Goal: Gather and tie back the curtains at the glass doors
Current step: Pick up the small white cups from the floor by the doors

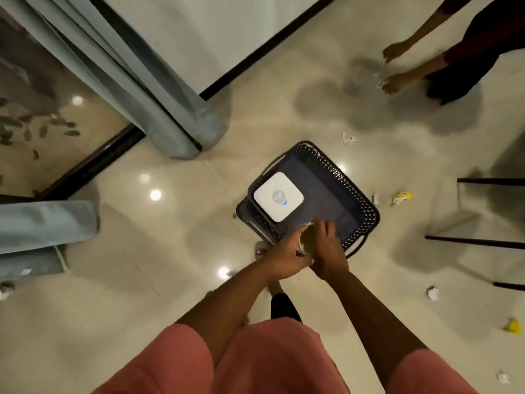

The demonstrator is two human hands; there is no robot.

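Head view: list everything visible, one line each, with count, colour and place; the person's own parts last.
curtains: two bundles, grey-blue, one hanging at the glass doors upper left, one at the left edge
glass doors: dark-framed, upper left
basket: one, black, perforated, on the floor at centre
white box: one, white and square, lying in the basket
paper scraps: several, white and yellow, scattered on the floor at right
chair legs: dark, right edge
second person: hands reaching to the floor, upper right
floor: cream, glossy tiles
left hand: grips a small crumpled item over the basket
right hand: against the same item; grip unclear
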